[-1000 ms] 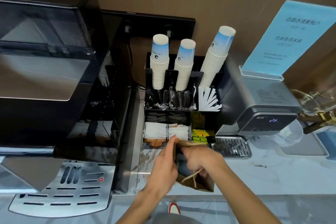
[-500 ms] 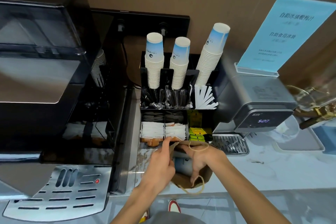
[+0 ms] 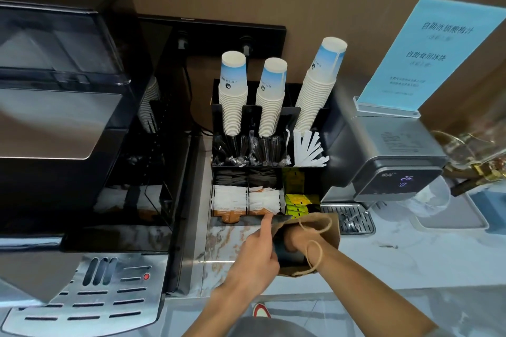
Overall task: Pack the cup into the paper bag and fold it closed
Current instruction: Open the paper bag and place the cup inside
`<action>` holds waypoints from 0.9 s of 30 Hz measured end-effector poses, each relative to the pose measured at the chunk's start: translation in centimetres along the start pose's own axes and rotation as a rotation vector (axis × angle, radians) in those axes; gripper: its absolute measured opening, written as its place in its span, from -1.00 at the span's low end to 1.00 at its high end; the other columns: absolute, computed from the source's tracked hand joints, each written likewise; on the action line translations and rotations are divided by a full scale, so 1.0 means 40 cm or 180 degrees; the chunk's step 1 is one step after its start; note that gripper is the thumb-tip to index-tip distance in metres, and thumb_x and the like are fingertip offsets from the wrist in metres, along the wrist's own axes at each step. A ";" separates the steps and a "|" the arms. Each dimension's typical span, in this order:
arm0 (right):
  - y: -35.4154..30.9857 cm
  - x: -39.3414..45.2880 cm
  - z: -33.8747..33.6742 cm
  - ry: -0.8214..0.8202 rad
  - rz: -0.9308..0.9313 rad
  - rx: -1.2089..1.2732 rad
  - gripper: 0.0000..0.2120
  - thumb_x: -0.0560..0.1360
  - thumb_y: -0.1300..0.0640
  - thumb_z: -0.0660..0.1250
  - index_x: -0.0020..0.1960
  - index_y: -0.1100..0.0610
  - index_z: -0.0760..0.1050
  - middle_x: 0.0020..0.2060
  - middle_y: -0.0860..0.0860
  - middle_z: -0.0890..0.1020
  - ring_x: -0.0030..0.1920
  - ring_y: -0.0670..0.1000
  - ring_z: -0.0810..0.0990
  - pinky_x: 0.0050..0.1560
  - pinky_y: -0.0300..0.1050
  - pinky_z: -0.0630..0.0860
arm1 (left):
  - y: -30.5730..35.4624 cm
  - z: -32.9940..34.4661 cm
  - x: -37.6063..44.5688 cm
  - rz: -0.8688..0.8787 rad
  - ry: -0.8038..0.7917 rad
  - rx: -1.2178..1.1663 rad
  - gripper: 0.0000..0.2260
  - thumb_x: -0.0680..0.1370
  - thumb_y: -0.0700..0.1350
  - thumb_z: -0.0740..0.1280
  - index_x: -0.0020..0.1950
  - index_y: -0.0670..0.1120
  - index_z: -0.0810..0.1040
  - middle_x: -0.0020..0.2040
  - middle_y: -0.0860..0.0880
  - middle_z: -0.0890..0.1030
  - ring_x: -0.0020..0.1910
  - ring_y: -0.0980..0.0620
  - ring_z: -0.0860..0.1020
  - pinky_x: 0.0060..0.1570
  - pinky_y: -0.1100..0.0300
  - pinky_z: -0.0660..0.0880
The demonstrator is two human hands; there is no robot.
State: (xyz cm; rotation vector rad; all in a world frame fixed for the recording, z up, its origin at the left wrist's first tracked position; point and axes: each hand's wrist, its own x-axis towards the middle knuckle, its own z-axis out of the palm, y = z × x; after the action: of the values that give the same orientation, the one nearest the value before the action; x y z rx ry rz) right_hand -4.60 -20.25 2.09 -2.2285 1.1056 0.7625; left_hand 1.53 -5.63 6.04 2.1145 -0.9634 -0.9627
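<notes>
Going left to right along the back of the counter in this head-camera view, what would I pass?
Black coffee machine → black organizer holding three paper cup stacks → grey water dispenser → blue sign on top of it.

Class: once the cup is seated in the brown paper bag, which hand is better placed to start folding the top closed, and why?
Left, probably. The left hand rests outside on the brown paper bag's rim, index finger along its edge. The right hand is down inside the bag and must withdraw first.
</notes>
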 end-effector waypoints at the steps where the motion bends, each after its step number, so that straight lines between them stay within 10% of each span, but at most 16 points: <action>1: 0.009 0.004 0.004 -0.0006 0.0050 0.0051 -0.62 0.61 0.22 0.12 0.41 0.24 0.41 0.36 0.17 0.51 0.37 0.15 0.47 -0.01 -0.44 0.40 | 0.002 0.000 0.001 0.0005 -0.0017 -0.0024 -0.22 0.53 -0.29 0.21 0.61 0.17 -0.10 0.01 -0.04 0.56 -0.09 0.00 0.54 -0.13 0.11 0.50; 7: -0.015 0.001 0.016 0.0043 -0.0052 -0.0141 -0.62 0.60 0.21 0.16 0.40 0.23 0.42 0.34 0.20 0.52 0.35 0.20 0.48 0.30 -0.01 0.40 | 0.003 -0.013 0.009 -0.0004 0.0002 -0.0052 -0.27 0.53 -0.28 0.20 0.60 0.13 -0.03 0.09 -0.09 0.60 -0.07 0.03 0.52 -0.11 0.14 0.48; 22: -0.074 -0.074 0.031 0.0471 -0.0912 -0.0398 -0.75 0.61 0.23 0.13 0.24 0.19 0.44 0.18 0.23 0.59 0.16 0.19 0.58 0.22 -0.05 0.50 | -0.008 -0.033 0.032 -0.0240 -0.0045 -0.0010 -0.30 0.49 -0.30 0.15 0.62 0.00 0.08 0.16 -0.17 0.63 0.13 -0.15 0.60 0.13 -0.04 0.60; 27: -0.062 -0.106 0.036 0.0678 -0.1170 -0.0066 -0.61 0.64 0.19 0.18 0.45 0.22 0.31 0.39 0.11 0.46 0.42 0.12 0.41 -0.07 -0.67 0.32 | -0.009 -0.042 0.036 -0.0273 -0.0079 -0.0124 -0.29 0.46 -0.29 0.14 0.61 0.01 0.12 0.13 -0.14 0.60 0.07 -0.11 0.59 0.12 0.00 0.61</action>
State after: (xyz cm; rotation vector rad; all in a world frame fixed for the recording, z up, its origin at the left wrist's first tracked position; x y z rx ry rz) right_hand -5.03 -15.75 4.48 -2.4759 0.7449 0.3910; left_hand 3.70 -6.20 6.16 2.1308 -0.8652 -1.0442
